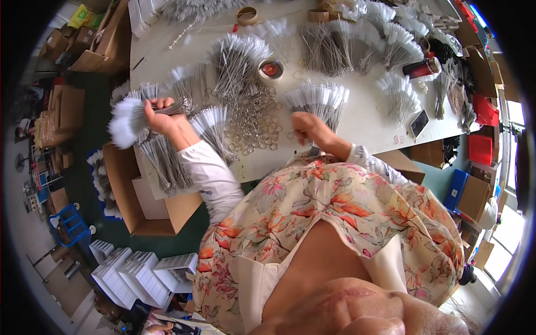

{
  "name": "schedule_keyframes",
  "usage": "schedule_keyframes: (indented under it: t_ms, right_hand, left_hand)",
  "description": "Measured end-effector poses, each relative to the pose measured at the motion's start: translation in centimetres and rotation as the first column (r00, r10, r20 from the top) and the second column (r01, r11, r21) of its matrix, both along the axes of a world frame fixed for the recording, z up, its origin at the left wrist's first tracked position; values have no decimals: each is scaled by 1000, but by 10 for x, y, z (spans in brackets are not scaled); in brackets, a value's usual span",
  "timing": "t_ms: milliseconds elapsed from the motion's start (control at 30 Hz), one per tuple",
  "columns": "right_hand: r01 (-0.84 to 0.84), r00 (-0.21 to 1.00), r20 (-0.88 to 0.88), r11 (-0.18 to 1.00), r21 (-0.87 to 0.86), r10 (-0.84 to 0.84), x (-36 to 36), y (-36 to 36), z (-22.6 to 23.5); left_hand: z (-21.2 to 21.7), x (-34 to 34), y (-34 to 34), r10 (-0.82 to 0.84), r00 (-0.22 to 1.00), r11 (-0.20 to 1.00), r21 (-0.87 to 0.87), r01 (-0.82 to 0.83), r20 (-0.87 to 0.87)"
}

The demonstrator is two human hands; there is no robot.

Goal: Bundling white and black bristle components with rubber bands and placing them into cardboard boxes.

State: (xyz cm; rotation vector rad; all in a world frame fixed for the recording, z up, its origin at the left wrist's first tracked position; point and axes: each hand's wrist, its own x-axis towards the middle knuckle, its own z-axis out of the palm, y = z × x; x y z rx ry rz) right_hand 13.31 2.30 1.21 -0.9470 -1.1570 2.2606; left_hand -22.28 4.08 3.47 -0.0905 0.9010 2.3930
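Note:
My left hand (166, 118) is closed around a bundle of thin wire-handled brushes (127, 120), their pale bristle ends fanning out to the left, a little blurred. My right hand (312, 132) is near the table's front edge with its fingers curled; what they hold, if anything, is hidden. Just beyond it lies a fan of white-tipped wire brushes (318, 97). Between my hands, many small metal rings (254, 125) are scattered on the white table (368, 131). Another brush bundle (212, 128) lies beside my left forearm, and more brushes (167, 162) hang at the table's left corner.
Brush bundles (237, 61) cover the table's far side. A tape roll (271, 71), a second tape roll (246, 15), a dark red cylinder (422, 68) and a phone (419, 123) lie among them. An open cardboard box (125, 190) stands below the left edge, near white plastic bins (142, 276).

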Motion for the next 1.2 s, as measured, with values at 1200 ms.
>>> schedule_keyframes:
  t_ms: [1200]
  right_hand:
    - [337,941,208,781,-525,-267,-138,100,-79]
  left_hand:
    - [-146,54,82,-936,50,328,-914,-238,-349]
